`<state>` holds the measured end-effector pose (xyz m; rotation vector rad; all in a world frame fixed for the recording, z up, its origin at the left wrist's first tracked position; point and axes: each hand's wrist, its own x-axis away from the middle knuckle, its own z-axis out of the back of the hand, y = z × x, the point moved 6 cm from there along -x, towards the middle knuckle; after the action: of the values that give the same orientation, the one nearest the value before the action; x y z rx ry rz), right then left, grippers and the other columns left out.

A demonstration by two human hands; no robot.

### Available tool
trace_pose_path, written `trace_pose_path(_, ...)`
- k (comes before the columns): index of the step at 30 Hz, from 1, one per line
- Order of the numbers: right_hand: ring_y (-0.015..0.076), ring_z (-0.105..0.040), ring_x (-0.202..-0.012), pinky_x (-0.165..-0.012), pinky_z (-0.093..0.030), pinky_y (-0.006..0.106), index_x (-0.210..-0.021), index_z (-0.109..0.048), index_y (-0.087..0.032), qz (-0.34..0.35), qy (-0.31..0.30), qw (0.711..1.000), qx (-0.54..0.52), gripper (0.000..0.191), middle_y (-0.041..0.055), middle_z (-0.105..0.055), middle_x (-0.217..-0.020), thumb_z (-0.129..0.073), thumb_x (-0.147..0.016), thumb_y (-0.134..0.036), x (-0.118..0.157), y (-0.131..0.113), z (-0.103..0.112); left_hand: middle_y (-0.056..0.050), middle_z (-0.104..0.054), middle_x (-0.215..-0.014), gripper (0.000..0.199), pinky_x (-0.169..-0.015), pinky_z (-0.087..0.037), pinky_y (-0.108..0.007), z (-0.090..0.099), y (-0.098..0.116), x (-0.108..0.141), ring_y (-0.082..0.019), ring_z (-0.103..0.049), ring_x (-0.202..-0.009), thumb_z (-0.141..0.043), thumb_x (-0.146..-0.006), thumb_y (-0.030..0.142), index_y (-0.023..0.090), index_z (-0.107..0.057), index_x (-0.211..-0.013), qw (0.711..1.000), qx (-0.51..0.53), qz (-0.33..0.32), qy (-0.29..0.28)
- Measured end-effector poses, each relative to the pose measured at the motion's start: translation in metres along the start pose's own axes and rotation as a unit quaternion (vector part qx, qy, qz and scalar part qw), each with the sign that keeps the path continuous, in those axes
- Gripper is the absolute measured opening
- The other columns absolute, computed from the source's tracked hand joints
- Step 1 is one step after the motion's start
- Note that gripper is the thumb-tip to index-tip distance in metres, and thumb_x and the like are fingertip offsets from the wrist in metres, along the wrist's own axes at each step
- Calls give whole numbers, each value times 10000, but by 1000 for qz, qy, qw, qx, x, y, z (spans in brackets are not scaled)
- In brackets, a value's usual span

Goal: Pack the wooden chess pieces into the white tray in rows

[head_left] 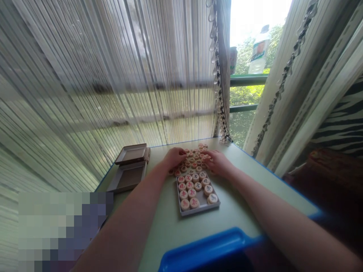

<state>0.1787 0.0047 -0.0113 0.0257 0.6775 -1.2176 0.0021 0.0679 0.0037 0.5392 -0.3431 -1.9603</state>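
Beyond the box, loose xiangqi pieces (194,165), round with red or dark characters, lie heaped on the pale green table (161,226). My left hand (174,158) rests at the heap's left side, fingers curled together; whatever they hold is hidden. On the right side, my right hand (217,161) reaches over the pieces with its fingers apart, the tips touching some of them. Closer to me is a shallow grey box (202,207) with several pieces laid in rows, faces up. A bare gap shows in its lower middle.
Two more shallow trays, one brown-edged (131,154) and one grey (129,175), stand at the table's left edge. A blue plastic edge (204,249) is nearest me. String curtains (141,75) hang behind the table. A bottle (259,51) stands by the window.
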Motion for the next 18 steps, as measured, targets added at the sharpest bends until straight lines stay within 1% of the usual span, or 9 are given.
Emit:
trace_pose_path(2, 222, -531, -982, -857, -412, 335, -1074, -615, -227, -34, 3, 999, 32, 314, 65, -629, -1044, -494, -787, -266, 0, 10, 2, -49, -687, -824, 257, -719, -461, -265, 0, 5, 1, -169, -607, -757, -564, -725, 308, 157, -689, -890, 1000, -16, -14, 0)
trace_pose_path(5, 203, -575, -871, -794, -433, 298, -943, -672, -197, -80, -18, 994, 67, 254, 89, -646, -953, -495, -772, -260, 1, 22, 1, -42, -680, -880, 249, -769, -451, -264, -2, 16, 1, -171, -596, -814, -563, -726, 310, 177, -691, -892, 998, -34, -52, 0)
trace_pose_path(8, 195, -599, -826, -741, -446, 271, -994, -662, -181, -114, -12, 992, 53, 299, 95, -663, -930, -481, -758, -213, 2, 27, 2, -37, -662, -935, 243, -783, -443, -244, -8, 27, 2, -167, -585, -847, -577, -707, 306, 193, -697, -885, 993, -53, -102, -19)
trace_pose_path(11, 191, -613, -789, -713, -451, 260, -1021, -657, -175, -137, -14, 990, 12, 323, 80, -684, -863, -464, -763, -194, 2, 26, 3, -26, -659, -921, 233, -761, -441, -227, -15, 33, 4, -160, -586, -833, -572, -707, 312, 206, -704, -867, 988, -59, -138, -46)
trace_pose_path(13, 191, -617, -762, -706, -453, 264, -1005, -666, -166, -146, -25, 989, -4, 312, 78, -687, -825, -459, -775, -213, 2, 25, 4, -21, -664, -892, 234, -732, -441, -223, -17, 31, 4, -153, -590, -799, -566, -710, 321, 208, -704, -861, 988, -59, -131, -52)
trace_pose_path(15, 193, -614, -772, -716, -452, 271, -982, -675, -164, -147, -28, 989, -6, 300, 83, -682, -852, -460, -781, -222, 2, 24, 5, -19, -673, -857, 237, -707, -439, -225, -18, 27, 4, -148, -593, -761, -552, -718, 325, 205, -703, -856, 990, -65, -111, -50)
trace_pose_path(17, 195, -600, -818, -751, -446, 282, -953, -683, -177, -126, -16, 992, 0, 281, 85, -669, -919, -467, -777, -208, 2, 20, 8, -19, -680, -840, 244, -703, -436, -232, -17, 26, 3, -148, -593, -747, -536, -729, 320, 203, -701, -866, 991, -77, -100, -42)
trace_pose_path(18, 199, -588, -848, -776, -440, 292, -940, -687, -191, -103, -9, 995, 5, 269, 80, -660, -950, -478, -772, -205, 2, 16, 8, -21, -683, -840, 250, -705, -435, -236, -17, 25, 3, -150, -594, -747, -531, -733, 318, 203, -699, -879, 991, -83, -97, -37)
